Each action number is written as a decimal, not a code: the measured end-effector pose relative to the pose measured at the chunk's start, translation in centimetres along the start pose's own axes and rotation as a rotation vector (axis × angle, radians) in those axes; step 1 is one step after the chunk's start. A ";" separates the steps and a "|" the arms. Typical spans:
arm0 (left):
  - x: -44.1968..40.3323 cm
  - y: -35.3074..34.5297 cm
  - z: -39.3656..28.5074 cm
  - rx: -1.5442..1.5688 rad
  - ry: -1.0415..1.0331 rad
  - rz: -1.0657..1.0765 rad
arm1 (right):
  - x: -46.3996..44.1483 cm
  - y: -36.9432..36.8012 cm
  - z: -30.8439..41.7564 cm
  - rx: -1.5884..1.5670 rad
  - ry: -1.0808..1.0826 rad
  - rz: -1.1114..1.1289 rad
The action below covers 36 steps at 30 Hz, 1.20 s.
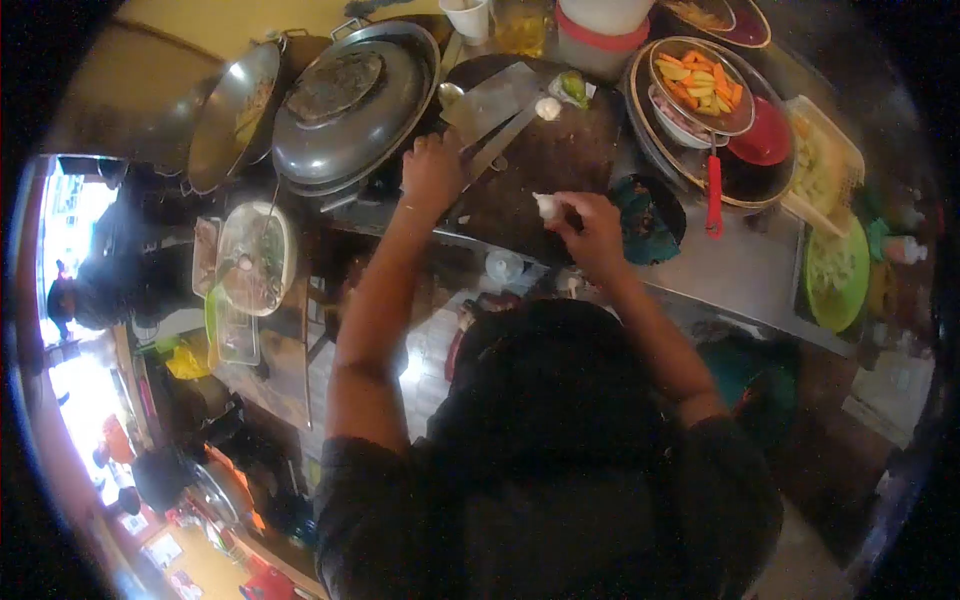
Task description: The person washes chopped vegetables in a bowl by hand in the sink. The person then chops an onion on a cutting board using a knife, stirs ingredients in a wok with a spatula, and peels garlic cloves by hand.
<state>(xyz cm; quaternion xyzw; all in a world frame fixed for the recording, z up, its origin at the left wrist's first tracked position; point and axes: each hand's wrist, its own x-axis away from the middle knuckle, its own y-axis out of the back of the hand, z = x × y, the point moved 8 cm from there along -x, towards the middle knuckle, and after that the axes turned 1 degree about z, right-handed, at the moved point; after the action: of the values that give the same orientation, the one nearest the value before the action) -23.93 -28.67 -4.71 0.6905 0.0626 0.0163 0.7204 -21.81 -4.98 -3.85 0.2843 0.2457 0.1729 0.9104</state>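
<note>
My left hand (433,172) is closed at the near end of a long knife (503,145), whose blade points away across the dark round chopping board (575,150). Beside that blade lies a broad, flat grey sheet or blade (490,108); which one cannot be told. Between the fingertips of my right hand (590,230) is a small head of garlic (546,205), held above the board's near edge. Another white garlic piece (548,108) rests farther back, next to a green vegetable in clear plastic (573,88).
Left of the board sit a large lidded pan (345,120) and a wok (235,115). On the right, a red-handled strainer of cut carrots and potatoes (700,82) rests over bowls. Nearby are a dark teal bag (648,222), a yellow basket (825,165) and a green tray (838,275).
</note>
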 end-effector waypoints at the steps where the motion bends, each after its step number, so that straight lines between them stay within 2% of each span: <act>1: 0.0 0.7 0.0 0.062 0.029 0.066 | -0.3 -0.1 0.7 -0.074 0.023 0.055; 5: 4.5 2.6 0.6 0.191 0.223 0.153 | 0.8 -0.8 0.3 0.109 0.059 -0.006; 7: 9.5 3.1 0.2 0.421 0.285 -0.035 | 1.1 0.4 -0.1 -0.140 0.008 -0.120; 8: 11.9 3.9 -1.0 0.483 0.296 -0.001 | 1.3 0.6 -0.4 -0.144 0.010 -0.122; 10: 15.9 4.4 -3.9 0.493 0.237 -0.011 | 2.2 2.2 -2.1 -0.175 -0.029 -0.241; 12: 18.2 3.4 -6.0 0.447 0.184 -0.052 | 3.2 3.6 -3.2 -0.120 -0.048 -0.252; 15: 18.3 3.6 -9.1 0.301 -0.047 -0.057 | 4.4 5.3 -4.7 -0.025 -0.071 -0.302; 17: 17.7 4.8 -9.7 0.277 -0.046 -0.091 | 5.2 6.0 -6.2 -0.076 -0.130 -0.348; 19: 16.8 6.1 -10.1 0.254 -0.048 -0.119 | 5.5 7.0 -6.2 -0.058 -0.063 -0.401; 21: 16.9 8.2 -9.7 0.220 -0.011 -0.351 | 6.4 7.9 -5.8 -0.042 -0.003 -0.450; 22: 17.2 8.0 -9.7 0.219 -0.009 -0.350 | 6.6 8.0 -6.0 -0.027 -0.016 -0.432; 24: 16.9 5.5 -10.1 0.295 -0.056 -0.173 | 6.6 8.2 -6.6 -0.017 -0.016 -0.421; 25: 16.6 5.0 -10.2 0.292 -0.057 -0.180 | 6.9 8.1 -7.2 -0.052 -0.020 -0.431; 27: 16.6 -0.5 -9.3 0.224 0.171 0.412 | 7.2 8.3 -7.4 -0.084 -0.030 -0.446; 28: 16.3 -0.5 -9.4 0.221 0.161 0.412 | 6.9 8.6 -6.7 -0.020 -0.025 -0.428; 30: 16.5 0.6 -9.5 0.231 0.140 0.323 | 7.5 8.4 -6.2 0.036 -0.021 -0.398; 33: 15.6 1.3 -9.0 0.239 0.109 0.295 | 7.3 7.3 -7.4 0.004 -0.063 -0.341; 34: 15.5 1.9 -9.0 0.238 0.106 0.293 | 7.2 7.3 -7.0 0.020 -0.016 -0.357; 36: 15.4 7.2 -8.5 0.447 0.122 -0.168 | 7.1 7.4 -6.3 0.037 0.021 -0.369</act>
<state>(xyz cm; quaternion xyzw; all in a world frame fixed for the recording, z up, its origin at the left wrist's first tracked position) -9.21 -18.22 1.10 0.8229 0.1652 -0.0162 0.5433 -20.78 6.71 -6.44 0.2494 0.3064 0.0013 0.9186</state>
